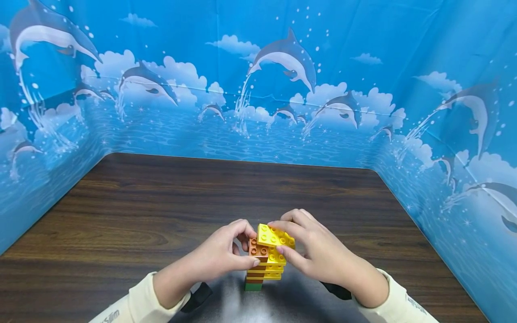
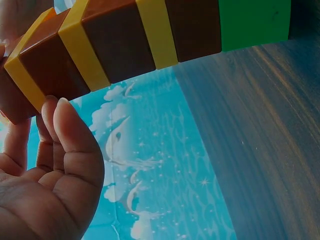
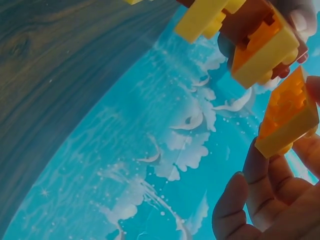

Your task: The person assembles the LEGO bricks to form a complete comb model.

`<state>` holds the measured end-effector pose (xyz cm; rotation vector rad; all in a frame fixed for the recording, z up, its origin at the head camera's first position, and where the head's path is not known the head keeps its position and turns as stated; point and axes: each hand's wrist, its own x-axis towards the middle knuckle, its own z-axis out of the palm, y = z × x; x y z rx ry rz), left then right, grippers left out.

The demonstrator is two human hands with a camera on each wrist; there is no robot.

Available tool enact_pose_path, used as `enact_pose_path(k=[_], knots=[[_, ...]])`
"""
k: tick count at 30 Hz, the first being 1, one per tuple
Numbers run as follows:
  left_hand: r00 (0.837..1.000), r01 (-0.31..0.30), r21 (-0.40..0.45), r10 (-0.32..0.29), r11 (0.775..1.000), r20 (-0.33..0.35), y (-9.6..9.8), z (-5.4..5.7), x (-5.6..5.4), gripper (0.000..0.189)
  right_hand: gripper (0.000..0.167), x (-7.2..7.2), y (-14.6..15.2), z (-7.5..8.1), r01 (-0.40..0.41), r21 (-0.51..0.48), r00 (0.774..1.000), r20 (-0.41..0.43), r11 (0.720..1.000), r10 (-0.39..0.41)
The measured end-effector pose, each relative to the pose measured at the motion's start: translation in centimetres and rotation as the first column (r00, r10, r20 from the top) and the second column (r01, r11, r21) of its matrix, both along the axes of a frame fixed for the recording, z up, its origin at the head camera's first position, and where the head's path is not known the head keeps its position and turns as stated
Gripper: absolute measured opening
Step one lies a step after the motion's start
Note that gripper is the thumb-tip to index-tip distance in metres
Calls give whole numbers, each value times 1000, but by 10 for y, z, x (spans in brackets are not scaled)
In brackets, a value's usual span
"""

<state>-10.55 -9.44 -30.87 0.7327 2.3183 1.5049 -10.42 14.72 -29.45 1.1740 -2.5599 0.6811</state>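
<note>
A tower of toy building bricks (image 2: 120,40) stands on the table, with a green brick (image 1: 253,286) at its foot and brown bricks alternating with thin yellow ones above. The yellow plates stick out to the right of the column. On top sits a brown brick (image 1: 254,248) with its studs bare. My left hand (image 1: 224,246) grips the tower near the top, thumb on the near side and fingers behind. My right hand (image 1: 311,242) pinches a loose yellow plate brick (image 3: 287,117), tilted just above the top brick. A gap shows under this plate in the right wrist view.
The dark wood-grain table (image 1: 161,202) spreads around the tower. A blue curtain with dolphins (image 1: 258,121) rises along the table's back and both sides. Dark straps (image 1: 198,297) circle the wrists beneath cream sleeves.
</note>
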Motion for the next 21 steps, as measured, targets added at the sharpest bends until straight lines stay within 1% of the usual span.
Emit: enact_pose_path(k=[6, 12, 21], knots=[[1000, 5, 11, -5, 1000, 3, 0, 0, 0, 29, 40, 1, -3, 0, -37, -12, 999, -3, 999, 37], [1000, 4, 9, -4, 1000, 6, -1, 0, 0, 28, 40, 2, -4, 0, -73, 17, 997, 17, 997, 73], [1000, 6, 11, -6, 1000, 22, 0, 0, 0, 29, 38, 3, -7, 3, -82, 58, 996, 31, 995, 80]])
